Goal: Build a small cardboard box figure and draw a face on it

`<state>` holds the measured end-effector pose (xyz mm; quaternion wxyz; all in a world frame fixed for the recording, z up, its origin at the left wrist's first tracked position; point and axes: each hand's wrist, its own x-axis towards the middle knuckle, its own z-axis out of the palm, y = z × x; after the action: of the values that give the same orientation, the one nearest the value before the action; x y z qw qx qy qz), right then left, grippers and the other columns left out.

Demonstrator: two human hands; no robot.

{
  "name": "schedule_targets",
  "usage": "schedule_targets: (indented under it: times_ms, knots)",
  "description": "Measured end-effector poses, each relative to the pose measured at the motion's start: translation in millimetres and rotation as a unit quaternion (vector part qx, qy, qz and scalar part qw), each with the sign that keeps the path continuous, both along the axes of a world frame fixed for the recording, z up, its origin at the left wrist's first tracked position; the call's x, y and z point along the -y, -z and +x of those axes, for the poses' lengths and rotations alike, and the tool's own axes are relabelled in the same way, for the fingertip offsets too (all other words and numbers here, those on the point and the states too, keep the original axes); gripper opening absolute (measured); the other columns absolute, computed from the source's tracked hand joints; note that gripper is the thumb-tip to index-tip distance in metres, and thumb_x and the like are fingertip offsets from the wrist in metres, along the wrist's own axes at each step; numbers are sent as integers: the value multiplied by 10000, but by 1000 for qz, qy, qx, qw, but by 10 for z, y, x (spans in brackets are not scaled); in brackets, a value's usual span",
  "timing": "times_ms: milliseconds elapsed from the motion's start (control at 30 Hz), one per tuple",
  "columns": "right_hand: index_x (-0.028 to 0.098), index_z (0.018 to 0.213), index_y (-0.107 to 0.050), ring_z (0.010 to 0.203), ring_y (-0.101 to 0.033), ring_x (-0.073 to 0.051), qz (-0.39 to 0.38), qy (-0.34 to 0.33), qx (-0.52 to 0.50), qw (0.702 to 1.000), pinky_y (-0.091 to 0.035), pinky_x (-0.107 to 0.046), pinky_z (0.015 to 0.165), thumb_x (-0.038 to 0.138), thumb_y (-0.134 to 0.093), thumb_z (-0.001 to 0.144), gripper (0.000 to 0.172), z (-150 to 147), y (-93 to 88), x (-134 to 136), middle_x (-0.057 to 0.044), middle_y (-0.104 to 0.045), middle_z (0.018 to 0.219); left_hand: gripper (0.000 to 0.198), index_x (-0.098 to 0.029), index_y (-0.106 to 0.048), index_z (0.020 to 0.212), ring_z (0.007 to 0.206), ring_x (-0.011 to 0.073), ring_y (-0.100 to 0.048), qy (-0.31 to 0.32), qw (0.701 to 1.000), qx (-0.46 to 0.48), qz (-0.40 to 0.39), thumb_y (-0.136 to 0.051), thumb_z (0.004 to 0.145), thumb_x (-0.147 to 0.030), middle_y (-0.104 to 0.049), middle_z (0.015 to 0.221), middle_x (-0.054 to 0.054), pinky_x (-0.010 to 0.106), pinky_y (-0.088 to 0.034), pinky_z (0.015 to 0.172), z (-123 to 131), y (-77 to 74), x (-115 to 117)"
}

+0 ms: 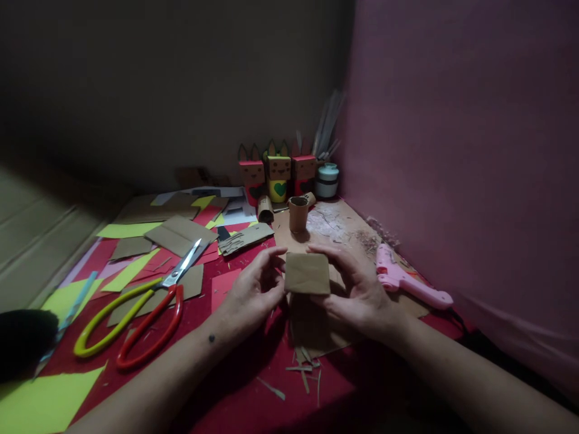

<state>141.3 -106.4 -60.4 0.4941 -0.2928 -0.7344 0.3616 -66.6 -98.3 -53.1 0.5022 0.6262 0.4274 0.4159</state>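
Note:
A small cardboard box (pixel 307 273) with a plain brown face is held up in the middle of the head view. My right hand (pixel 357 289) grips its right side, fingers along the top and thumb under the lower edge. At the box's left edge, my left hand (pixel 256 284) has its curled fingertips and thumb against it. Beneath lies a piece of cardboard (pixel 316 337). Just beyond stands a short cardboard tube (pixel 298 216), with another tube (pixel 265 210) lying behind it to the left. The box's far side is hidden.
Scissors (pixel 172 283) with yellow and red handles lie open at left among paper and cardboard pieces (pixel 178 234). A pink glue gun (pixel 407 280) rests at right by the pink wall. Three box-headed animal figures (pixel 278 175) and a light-blue jar (pixel 326 181) stand at the back.

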Motion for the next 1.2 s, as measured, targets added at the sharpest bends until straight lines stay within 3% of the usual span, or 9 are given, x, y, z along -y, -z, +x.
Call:
schedule_targets:
  times_ms: [133, 300, 367, 467, 567, 767, 967, 1200]
  knots:
    - [318, 1298, -551, 1138, -647, -237, -165, -51, -72, 982, -550, -437, 988, 194, -776, 749, 606, -32, -14, -69, -55, -637, 1225, 479, -180, -513, 1230, 976, 225, -626, 27, 1000, -5, 0, -676, 790, -279, -634, 1075, 81, 408, -512, 897, 2, 7, -2]
    - [229, 1145, -640, 1032, -691, -263, -298, -75, -117, 944, -518, -474, 995, 145, -808, 647, 532, -56, -222, -274, -62, -721, 1067, 424, -177, -541, 1158, 873, 215, -606, 24, 1000, -20, -4, -705, 788, -303, -603, 960, 51, 370, -510, 759, -28, 7, -26]
    - [204, 1086, -667, 1008, -698, -268, -315, -102, -116, 936, -517, -470, 987, 115, -787, 631, 479, -51, -295, -387, -64, -738, 1005, 443, -178, -541, 1182, 832, 193, -589, 16, 1000, -25, -2, -706, 785, -286, -588, 942, 33, 350, -496, 733, -44, 14, -48]
    - [215, 1114, -667, 1080, -669, -272, -276, -106, -74, 952, -500, -458, 1018, 95, -775, 593, 545, -26, -288, -548, -55, -729, 1052, 530, -183, -508, 1249, 723, 146, -544, 2, 1000, -30, -1, -705, 762, -255, -573, 937, 11, 331, -478, 691, -72, 60, -94]
    - [236, 1200, -631, 1103, -647, -282, -212, -61, 22, 975, -513, -458, 993, 96, -742, 635, 593, 5, -150, -652, -65, -705, 1099, 563, -180, -499, 1233, 673, 123, -513, -14, 999, -37, -5, -714, 719, -259, -564, 938, 4, 334, -475, 677, -97, 136, -143]
    - [215, 1351, -524, 1228, -566, -295, -174, -2, 71, 982, -450, -447, 1072, -47, -632, 607, 796, 13, 48, -687, -92, -637, 1248, 579, -178, -496, 1205, 653, 113, -495, -35, 998, -52, -14, -714, 681, -291, -558, 921, -5, 343, -480, 690, -113, 198, -188]
    - [180, 1287, -561, 1144, -603, -277, -140, 11, 97, 985, -474, -429, 1022, -55, -643, 616, 715, -5, 27, -685, -86, -657, 1176, 626, -166, -482, 1255, 707, 139, -557, -39, 997, -65, -25, -734, 704, -321, -566, 944, 6, 330, -480, 672, -105, 145, -197]
    - [206, 1150, -627, 1062, -615, -267, -100, 7, 114, 988, -491, -409, 965, -64, -667, 592, 621, -32, 22, -671, -58, -673, 1093, 677, -154, -483, 1248, 632, 106, -534, -36, 997, -54, -29, -768, 655, -317, -580, 908, -11, 318, -493, 655, -104, 152, -229]
